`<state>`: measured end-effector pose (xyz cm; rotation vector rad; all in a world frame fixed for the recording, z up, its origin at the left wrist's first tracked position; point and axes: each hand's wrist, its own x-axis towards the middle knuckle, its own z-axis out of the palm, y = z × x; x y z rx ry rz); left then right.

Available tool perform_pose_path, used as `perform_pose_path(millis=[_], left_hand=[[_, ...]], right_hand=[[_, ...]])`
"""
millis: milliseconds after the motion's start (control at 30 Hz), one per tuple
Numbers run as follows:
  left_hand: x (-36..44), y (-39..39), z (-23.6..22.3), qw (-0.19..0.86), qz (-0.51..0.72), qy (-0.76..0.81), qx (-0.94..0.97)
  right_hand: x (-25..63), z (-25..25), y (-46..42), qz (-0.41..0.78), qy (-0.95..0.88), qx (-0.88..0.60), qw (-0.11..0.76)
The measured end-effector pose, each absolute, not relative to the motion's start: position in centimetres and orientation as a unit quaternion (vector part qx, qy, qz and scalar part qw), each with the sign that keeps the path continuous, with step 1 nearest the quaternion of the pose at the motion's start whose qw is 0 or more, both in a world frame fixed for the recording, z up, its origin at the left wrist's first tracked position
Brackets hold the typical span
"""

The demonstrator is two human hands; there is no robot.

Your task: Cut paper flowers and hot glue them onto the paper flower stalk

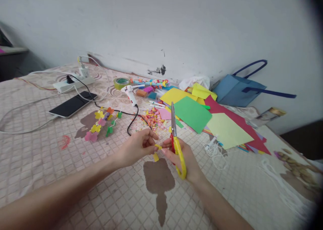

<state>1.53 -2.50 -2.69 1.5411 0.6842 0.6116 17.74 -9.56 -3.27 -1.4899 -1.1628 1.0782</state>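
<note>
My left hand [137, 147] is closed, its thumb and fingers pinching a small yellow paper piece [156, 157]. Facing it, my right hand [185, 159] has yellow-handled scissors [179, 157] hooked on it, with the blades pointing up and away. The right thumb and fingertips also meet at the yellow piece, between the two hands. A red inner part of the scissors handle shows by the fingers. Beyond the hands lies a heap of small coloured paper scraps [155, 119]. Left of these is a string of paper flowers [94, 128] in several colours.
A white glue gun [130, 94] with a black cord, green tape roll [121, 83], power strip [73, 83] and dark-screened phone [73, 104] lie at the left. Right are coloured sheets [193, 113], white string [214, 152] and a blue bag [238, 90]. A wall stands behind.
</note>
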Motion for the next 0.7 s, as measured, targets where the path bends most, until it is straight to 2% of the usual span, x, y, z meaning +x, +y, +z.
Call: perform_pose_path(millis=[167, 700], left_hand=[[1.6, -2.9, -2.5, 0.568, 0.255, 0.311, 0.718], [1.7, -2.2, -3.4, 0.747, 0.194, 0.332, 0.542]], right_hand=[[17.1, -3.0, -9.6, 0.366, -0.505, -0.642, 0.446], [16.4, -3.6, -9.7, 0.292, -0.505, -0.639, 0.502]])
